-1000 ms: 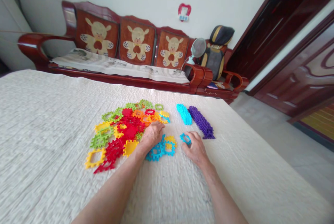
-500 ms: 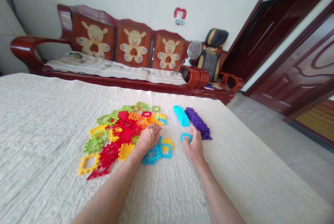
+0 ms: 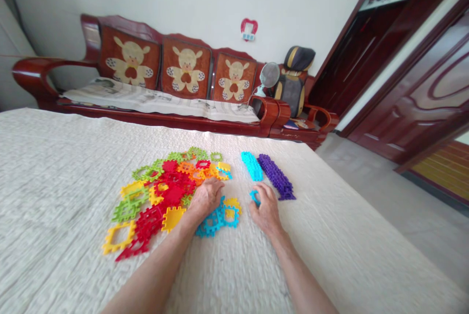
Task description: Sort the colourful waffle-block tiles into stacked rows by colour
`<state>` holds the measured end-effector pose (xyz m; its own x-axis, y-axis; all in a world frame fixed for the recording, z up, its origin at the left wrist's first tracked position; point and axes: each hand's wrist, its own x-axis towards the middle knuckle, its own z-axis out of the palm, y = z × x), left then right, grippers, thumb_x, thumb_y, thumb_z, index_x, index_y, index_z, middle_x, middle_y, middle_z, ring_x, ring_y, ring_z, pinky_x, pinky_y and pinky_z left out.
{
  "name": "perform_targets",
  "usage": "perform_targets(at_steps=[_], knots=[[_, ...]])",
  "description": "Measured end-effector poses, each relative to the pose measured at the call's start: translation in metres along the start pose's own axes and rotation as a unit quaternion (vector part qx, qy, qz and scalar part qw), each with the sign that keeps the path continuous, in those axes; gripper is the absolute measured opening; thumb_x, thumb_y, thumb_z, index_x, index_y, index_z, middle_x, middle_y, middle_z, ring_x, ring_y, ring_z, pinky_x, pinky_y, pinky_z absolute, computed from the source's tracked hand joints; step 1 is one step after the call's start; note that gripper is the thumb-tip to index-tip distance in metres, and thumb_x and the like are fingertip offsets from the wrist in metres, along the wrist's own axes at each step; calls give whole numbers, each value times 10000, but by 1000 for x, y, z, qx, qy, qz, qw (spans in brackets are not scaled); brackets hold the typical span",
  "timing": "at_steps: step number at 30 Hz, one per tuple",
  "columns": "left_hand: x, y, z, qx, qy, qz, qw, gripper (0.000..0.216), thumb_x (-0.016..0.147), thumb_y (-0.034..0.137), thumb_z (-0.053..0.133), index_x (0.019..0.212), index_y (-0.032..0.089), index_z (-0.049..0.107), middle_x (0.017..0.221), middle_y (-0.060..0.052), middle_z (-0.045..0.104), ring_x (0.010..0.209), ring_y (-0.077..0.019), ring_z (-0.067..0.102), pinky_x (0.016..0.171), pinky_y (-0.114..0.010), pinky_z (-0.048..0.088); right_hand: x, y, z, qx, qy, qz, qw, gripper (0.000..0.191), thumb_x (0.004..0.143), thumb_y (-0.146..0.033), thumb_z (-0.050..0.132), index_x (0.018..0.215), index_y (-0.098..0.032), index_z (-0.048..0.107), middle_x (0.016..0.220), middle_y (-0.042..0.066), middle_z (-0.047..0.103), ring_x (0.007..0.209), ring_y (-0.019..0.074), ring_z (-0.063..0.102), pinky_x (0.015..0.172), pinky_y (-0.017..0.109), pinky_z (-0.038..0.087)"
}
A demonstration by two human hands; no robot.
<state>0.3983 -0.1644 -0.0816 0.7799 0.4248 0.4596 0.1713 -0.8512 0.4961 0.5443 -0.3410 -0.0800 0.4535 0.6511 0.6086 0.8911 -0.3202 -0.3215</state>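
Pinching a toothed bright-blue piece [image 3: 253,197], right hand [image 3: 266,209] curls; grip of left hand [image 3: 206,197] unclear.

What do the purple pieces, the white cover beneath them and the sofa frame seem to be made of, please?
Purple pieces: probably satin plastic, evenly coloured with toothed edges. White cover: likely matte fabric, given its crinkled texture. Sofa frame: apparently varnished wood, given its glossy highlights.

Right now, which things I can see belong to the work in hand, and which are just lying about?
Apparently in use:
- left hand
- right hand, at a blue tile
- loose toothed plastic tiles
- cyan row of tiles
- purple row of tiles

Apparently just around:
- wooden sofa
- animal-patterned cushions
- fan
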Motion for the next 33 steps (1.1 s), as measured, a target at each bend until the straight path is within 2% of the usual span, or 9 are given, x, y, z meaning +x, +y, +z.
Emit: perform_targets(at_steps=[2, 4, 8, 11, 16, 22, 33], knots=[[0, -2, 2, 1, 0, 3, 1000, 262, 872, 170, 425, 951, 191, 674, 891, -62, 657, 887, -161, 632, 812, -271, 516, -1, 0, -1, -31, 14, 32, 999, 420, 718, -240, 546, 1124, -135, 572, 1152, 141, 558, 1102, 272, 499, 968, 438, 410], [0, -4, 3, 2, -2, 6, 1000, 262, 868, 168, 428, 958, 191, 673, 887, -61, 659, 892, -162, 631, 818, -272, 516, -3, 0, -2, -68, 0, 67, 995, 401, 744, -301, 564, 1103, -123, 586, 1053, 142, 583, 1025, 283, 519, 914, 450, 432], [0, -3, 2, 3, -2, 2, 1000, 273, 870, 164, 417, 967, 188, 672, 897, -63, 659, 903, -164, 631, 824, -274, 513, -5, 4, -4, -63, -27, 81, 994, 359, 767, -289, 542, 1084, -131, 599, 963, 121, 597, 953, 268, 538, 870, 428, 454], [0, 2, -2, 5, -7, -3, 1000, 273, 870, 160, 417, 957, 191, 674, 894, -60, 660, 901, -161, 631, 810, -262, 511, 6, 8, -2, -18, 15, 88, 996, 423, 748, -289, 547, 1146, -148, 567, 1015, 115, 589, 987, 262, 544, 895, 420, 454], [0, 6, -7, 9, -7, -13, 1000, 272, 863, 146, 423, 950, 193, 677, 882, -58, 662, 862, -156, 629, 770, -244, 509, 41, 17, 12, 9, 58, 114, 992, 494, 735, -308, 539, 1204, -154, 518, 1069, 124, 555, 1007, 269, 538, 890, 430, 458], [0, 6, -5, 9, -9, -12, 1000, 267, 865, 145, 424, 943, 198, 673, 873, -54, 654, 867, -153, 622, 781, -241, 506, 56, 27, 31, 6, 89, 109, 990, 494, 773, -341, 526, 1236, -176, 475, 1114, 119, 530, 1064, 270, 499, 921, 432, 434], [-1, 7, -6, 8, -12, -11, 1000, 259, 878, 158, 419, 940, 197, 667, 890, -54, 653, 864, -153, 624, 763, -241, 504, 56, 38, 36, -24, 89, 94, 991, 433, 793, -375, 527, 1171, -165, 519, 1074, 128, 550, 1017, 275, 502, 897, 442, 425]])
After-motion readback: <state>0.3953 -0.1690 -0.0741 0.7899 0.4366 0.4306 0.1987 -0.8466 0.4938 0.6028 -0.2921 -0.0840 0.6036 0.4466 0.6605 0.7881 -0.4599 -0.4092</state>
